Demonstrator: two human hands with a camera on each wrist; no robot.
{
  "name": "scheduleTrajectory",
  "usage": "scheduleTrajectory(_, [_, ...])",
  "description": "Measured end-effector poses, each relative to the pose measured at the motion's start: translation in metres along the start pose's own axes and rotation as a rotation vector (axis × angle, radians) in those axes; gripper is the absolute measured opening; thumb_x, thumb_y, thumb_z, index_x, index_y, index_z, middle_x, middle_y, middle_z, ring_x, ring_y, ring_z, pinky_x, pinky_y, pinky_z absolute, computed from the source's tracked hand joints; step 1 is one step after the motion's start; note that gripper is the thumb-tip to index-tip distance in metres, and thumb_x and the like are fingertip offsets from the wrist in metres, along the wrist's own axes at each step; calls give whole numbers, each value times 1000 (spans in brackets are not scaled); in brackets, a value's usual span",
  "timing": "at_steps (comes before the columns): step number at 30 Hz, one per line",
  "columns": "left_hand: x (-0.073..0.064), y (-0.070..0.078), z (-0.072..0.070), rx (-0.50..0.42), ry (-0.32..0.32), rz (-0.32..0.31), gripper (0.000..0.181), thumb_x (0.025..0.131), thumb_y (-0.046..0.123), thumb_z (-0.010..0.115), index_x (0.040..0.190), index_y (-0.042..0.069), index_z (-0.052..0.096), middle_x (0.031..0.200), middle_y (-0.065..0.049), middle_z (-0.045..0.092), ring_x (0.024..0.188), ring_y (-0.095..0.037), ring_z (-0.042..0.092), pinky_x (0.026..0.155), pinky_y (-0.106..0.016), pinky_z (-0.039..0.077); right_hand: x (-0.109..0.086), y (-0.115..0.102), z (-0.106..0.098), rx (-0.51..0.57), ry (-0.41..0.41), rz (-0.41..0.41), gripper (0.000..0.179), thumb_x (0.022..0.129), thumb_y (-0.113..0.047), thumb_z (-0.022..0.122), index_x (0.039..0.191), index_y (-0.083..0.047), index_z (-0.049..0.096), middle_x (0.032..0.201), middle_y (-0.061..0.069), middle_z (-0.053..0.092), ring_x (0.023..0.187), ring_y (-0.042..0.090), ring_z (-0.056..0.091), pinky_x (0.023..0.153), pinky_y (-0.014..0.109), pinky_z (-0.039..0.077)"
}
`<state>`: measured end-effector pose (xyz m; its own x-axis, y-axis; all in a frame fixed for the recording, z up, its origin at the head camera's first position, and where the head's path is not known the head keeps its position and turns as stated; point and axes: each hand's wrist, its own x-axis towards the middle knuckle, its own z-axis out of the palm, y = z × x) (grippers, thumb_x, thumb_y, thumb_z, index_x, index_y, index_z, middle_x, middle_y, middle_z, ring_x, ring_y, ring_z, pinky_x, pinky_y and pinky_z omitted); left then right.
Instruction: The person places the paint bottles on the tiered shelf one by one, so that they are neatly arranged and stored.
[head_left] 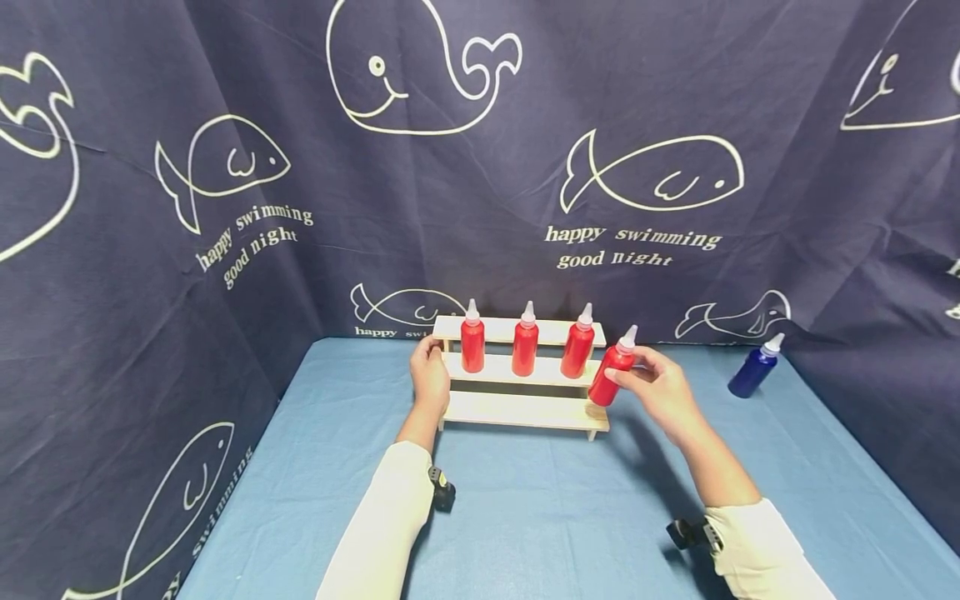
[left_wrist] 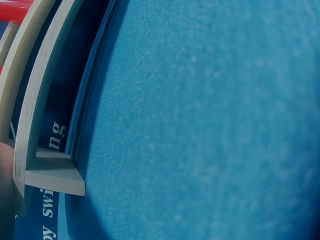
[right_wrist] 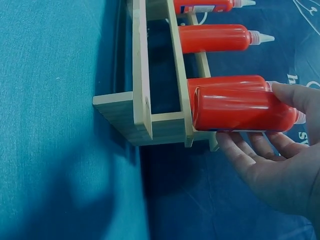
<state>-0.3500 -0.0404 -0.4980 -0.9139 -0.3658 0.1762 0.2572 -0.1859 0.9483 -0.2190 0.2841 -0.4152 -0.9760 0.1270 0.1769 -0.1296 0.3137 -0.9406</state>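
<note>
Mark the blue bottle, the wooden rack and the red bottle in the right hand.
Blue bottle [head_left: 752, 373]: head view, middle of its body.
Wooden rack [head_left: 523, 409]: head view, bare lowest shelf.
Held red bottle [right_wrist: 243, 110]: right wrist view, side of its body.

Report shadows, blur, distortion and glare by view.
Head: a dark shadow on the blue cloth beside the right forearm; left wrist: cloth blurs rightward, rack boards look bowed; right wrist: pale highlights streak the red bottle in the right hand.
</note>
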Motion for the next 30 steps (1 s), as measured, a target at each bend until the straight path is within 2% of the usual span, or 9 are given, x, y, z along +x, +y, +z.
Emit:
scheduleTrajectory(4, [0, 0, 1, 14, -2, 0, 26, 100, -9, 43, 112, -15, 66, 112, -30, 64, 111, -34, 58, 103, -44, 46, 0, -1, 2, -13, -11, 1, 52, 95, -9, 76, 139, 8, 57, 96, -32, 64, 90, -12, 68, 82, 10, 55])
scheduleTrajectory(7, [1, -1, 1, 24, 0, -1, 27, 100, -8, 43, 112, -14, 67, 112, -28, 65, 111, -32, 59, 102, -41, 46, 0, -1, 3, -45, -14, -1, 53, 94, -11, 78, 140, 7, 58, 100, -26, 67, 91, -10, 69, 81, 11, 56])
scheduleTrajectory(11, [2, -2, 1, 12, -1, -5, 27, 101, -8, 43, 114, -15, 66, 114, -29, 64, 113, -33, 59, 106, -47, 46, 0, -2, 4, -122, -10, 1, 53, 93, -16, 80, 140, 1, 61, 114, -4, 74, 91, -8, 68, 81, 14, 57])
scheduleTrajectory(14, [1, -2, 1, -5, -3, -7, 26, 101, -8, 43, 114, -16, 65, 116, -33, 64, 115, -38, 58, 109, -55, 44, -1, -1, 7, -155, -15, 1, 54, 92, -19, 81, 140, -1, 63, 125, 15, 74, 92, -8, 67, 81, 15, 57])
scheduleTrajectory(17, [2, -2, 2, -1, -5, -9, 28, 102, -9, 41, 116, -20, 62, 118, -38, 61, 117, -45, 56, 111, -60, 41, -2, -1, 10, -161, -27, -14, 53, 91, -18, 82, 138, 0, 64, 129, 24, 71, 91, -9, 67, 81, 14, 57])
scheduleTrajectory(22, [1, -1, 1, 16, -9, -13, 29, 101, -9, 40, 117, -20, 61, 119, -38, 61, 118, -46, 56, 108, -51, 44, -3, -1, 14, -166, -31, -26, 51, 90, -15, 83, 135, 2, 65, 127, 27, 71, 93, -7, 68, 82, 11, 54])
scheduleTrajectory(30, [1, 0, -1, 28, 4, -5, 26, 100, -7, 44, 113, -14, 67, 113, -29, 64, 111, -33, 59, 98, -34, 45, -2, 4, 20, -127, -56, -59, 47, 89, -6, 81, 131, 6, 66, 118, 27, 74, 88, -7, 69, 80, 13, 56])
